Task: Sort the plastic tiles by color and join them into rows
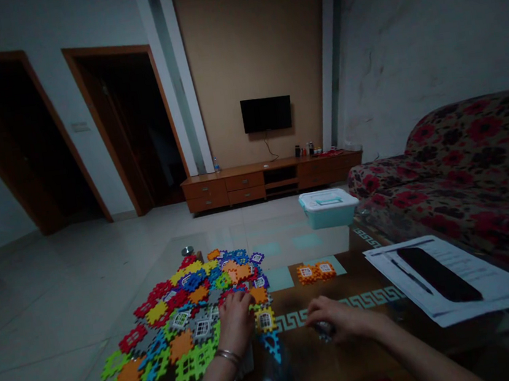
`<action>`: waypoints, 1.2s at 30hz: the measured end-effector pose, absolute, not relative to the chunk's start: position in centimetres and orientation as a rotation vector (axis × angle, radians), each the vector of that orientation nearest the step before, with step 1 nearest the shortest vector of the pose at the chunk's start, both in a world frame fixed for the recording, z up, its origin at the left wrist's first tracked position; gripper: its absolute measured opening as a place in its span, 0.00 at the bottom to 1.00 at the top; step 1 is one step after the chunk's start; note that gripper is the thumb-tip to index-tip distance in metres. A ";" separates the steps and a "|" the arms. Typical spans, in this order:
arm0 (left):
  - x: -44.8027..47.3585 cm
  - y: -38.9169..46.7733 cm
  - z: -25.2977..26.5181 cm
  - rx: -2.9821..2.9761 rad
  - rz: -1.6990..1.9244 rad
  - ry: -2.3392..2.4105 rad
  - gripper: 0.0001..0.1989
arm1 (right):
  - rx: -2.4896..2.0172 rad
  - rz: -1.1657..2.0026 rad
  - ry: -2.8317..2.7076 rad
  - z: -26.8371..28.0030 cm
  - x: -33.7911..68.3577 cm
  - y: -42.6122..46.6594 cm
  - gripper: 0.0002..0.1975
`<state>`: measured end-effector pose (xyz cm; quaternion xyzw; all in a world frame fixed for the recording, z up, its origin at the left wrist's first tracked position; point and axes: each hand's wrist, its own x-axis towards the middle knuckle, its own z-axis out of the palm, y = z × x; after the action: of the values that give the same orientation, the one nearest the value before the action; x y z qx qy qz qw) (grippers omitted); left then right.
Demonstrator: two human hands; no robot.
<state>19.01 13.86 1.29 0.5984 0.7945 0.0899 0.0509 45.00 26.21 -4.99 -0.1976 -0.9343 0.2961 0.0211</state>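
A heap of colourful interlocking plastic blocks (181, 346) with toothed edges, some with white window inserts, covers the left of the glass table. My left hand (238, 317), with bangles on its wrist, rests on the right side of this heap. Its fingers curl downward and the tips are hidden, so what they grip cannot be made out. To the right, my right hand (334, 317) is low over the table, fingers closed around a small grey interlocking block (324, 331), mostly covered by the hand. Beyond it lie joined orange window blocks (315, 272).
On the table's right, papers (436, 310) lie under a pen (411, 273) and a black phone-like slab (440, 274). A teal box with a white lid (330, 208) stands at the far end. A flowered sofa (455, 166) flanks the right side; a low TV cabinet (244, 182) is behind.
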 end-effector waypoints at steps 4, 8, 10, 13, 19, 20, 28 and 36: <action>18.5 13.0 1.0 1.837 0.281 2.408 0.16 | -0.966 0.620 -2.938 -4.5 45.0 26.3 0.29; 17.7 12.6 1.0 1.799 0.297 2.436 0.17 | -1.246 0.520 -2.843 -4.0 46.4 28.2 0.28; 17.0 12.4 1.2 1.744 0.288 2.476 0.18 | -1.267 0.524 -2.800 -4.3 47.1 29.0 0.29; 15.8 11.9 1.4 1.647 0.261 2.525 0.19 | -1.195 0.521 -2.806 -5.3 47.9 30.0 0.29; 12.8 10.3 1.4 1.540 0.214 2.631 0.17 | -1.087 0.524 -2.777 -7.2 48.5 31.7 0.32; 12.2 10.0 1.2 1.507 0.225 2.668 0.17 | -1.067 0.525 -2.772 -7.3 48.5 31.9 0.32; 6.6 9.2 -1.1 1.070 0.260 2.922 0.16 | -1.089 0.354 -2.727 -8.7 49.3 32.8 0.33; 5.6 9.2 -1.8 1.114 0.292 2.931 0.16 | -0.965 0.355 -2.680 -6.9 46.0 30.5 0.20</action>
<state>5.57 9.22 -1.79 0.3538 0.9307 0.0926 -0.0036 45.95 30.55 -6.89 -0.3330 -0.9251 0.1225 0.1352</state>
